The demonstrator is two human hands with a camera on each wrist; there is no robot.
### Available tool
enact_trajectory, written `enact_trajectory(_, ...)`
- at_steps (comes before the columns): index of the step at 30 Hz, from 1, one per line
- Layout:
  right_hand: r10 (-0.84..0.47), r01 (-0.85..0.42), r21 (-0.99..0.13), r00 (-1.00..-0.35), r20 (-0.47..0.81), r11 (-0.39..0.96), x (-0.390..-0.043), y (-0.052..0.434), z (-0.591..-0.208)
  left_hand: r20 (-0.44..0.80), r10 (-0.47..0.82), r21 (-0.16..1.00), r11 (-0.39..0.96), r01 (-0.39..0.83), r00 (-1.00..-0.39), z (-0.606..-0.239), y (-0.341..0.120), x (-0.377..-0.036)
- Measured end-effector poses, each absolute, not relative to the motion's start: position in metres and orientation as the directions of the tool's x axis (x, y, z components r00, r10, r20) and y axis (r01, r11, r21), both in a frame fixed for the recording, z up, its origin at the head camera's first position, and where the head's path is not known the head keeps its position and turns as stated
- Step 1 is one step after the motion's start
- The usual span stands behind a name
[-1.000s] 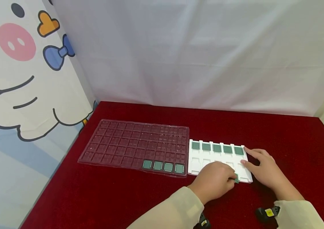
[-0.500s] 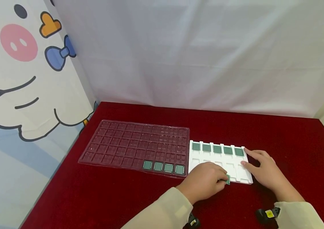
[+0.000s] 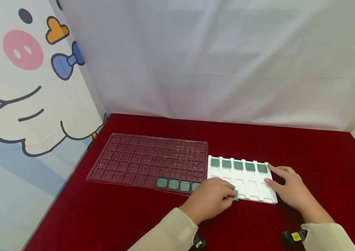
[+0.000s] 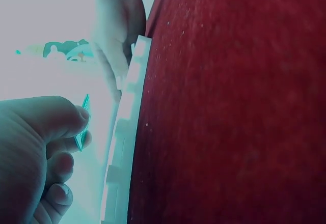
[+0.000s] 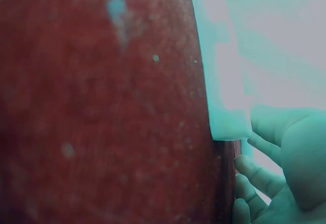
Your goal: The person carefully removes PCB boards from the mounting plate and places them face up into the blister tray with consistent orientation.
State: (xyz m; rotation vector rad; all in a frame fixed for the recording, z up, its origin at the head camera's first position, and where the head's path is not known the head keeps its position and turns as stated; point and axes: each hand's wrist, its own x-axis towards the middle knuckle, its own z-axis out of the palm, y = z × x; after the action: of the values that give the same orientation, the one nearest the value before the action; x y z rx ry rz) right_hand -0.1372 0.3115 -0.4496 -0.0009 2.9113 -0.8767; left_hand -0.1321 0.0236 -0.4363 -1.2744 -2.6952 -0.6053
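My left hand (image 3: 210,198) pinches a small green square chip (image 3: 235,195) over the near left part of the white slotted tray (image 3: 271,198). In the left wrist view the chip (image 4: 82,123) sits edge-on between thumb and finger beside the tray's notched edge (image 4: 125,147). Several green chips (image 3: 238,165) fill the tray's far row. My right hand (image 3: 285,184) rests with straight fingers against the tray's right edge; in the right wrist view its fingers (image 5: 260,175) touch the tray corner (image 5: 229,124).
A clear gridded blister tray (image 3: 133,157) lies left of the white tray on the red cloth (image 3: 306,146), with several green chips (image 3: 173,183) in its near row. White curtain stands behind, a cartoon panel at left.
My left hand has moved left along the near edge of the white tray, carrying the green chip from its right end toward its left. The right hand has stayed put.
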Motion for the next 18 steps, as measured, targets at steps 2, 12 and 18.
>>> enact_trajectory(2, -0.032, 0.027, -0.551, -0.995, -0.097, 0.834, -0.1368, 0.3115, -0.4492, 0.252, 0.720, 0.318, 0.570, 0.758, -0.647, -0.4353, 0.0230, -0.1327)
enact_trajectory(12, -0.036, 0.023, -0.552, -0.995, -0.096, 0.834, -0.1368, 0.3124, -0.4478, 0.233, 0.724, 0.331, 0.569, 0.753, -0.649, -0.4334, 0.0226, -0.1340)
enact_trajectory(18, -0.034, 0.025, -0.554, -0.995, -0.095, 0.832, -0.1369, 0.3112, -0.4502, 0.261, 0.713, 0.342, 0.562, 0.753, -0.651, -0.4346, 0.0142, -0.1330)
